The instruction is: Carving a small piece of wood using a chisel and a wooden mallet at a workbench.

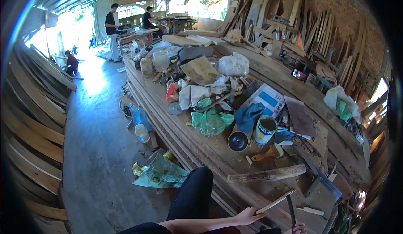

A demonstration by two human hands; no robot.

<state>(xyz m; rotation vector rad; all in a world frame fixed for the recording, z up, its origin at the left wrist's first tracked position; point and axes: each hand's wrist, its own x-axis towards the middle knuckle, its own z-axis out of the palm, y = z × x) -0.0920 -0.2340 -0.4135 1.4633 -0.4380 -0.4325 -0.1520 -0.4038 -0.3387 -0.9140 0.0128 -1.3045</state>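
Observation:
My left hand (248, 217) is closed on one end of a thin, pale wooden strip (275, 202), which slants up to the right. At the lower edge my right hand (299, 229), partly cut off, is closed around a dark, narrow, flat tool (291, 212); whether it is a file or a blade I cannot make out. The tool's upper end meets or crosses the strip's far end. Just beyond my hands a rough, worn length of wood (268, 174) lies on the stacked boards (201, 162). A small pale offcut (311, 211) rests to the right of the tool.
A can (265, 131), a black disc-ended object (238, 141), a wooden-handled brush (264, 154) and green plastic (212, 122) clutter the boards. Bottles (142, 133) and a torn bag (161, 173) lie left. Planks (33, 150) line the aisle; people (111, 22) are farther back.

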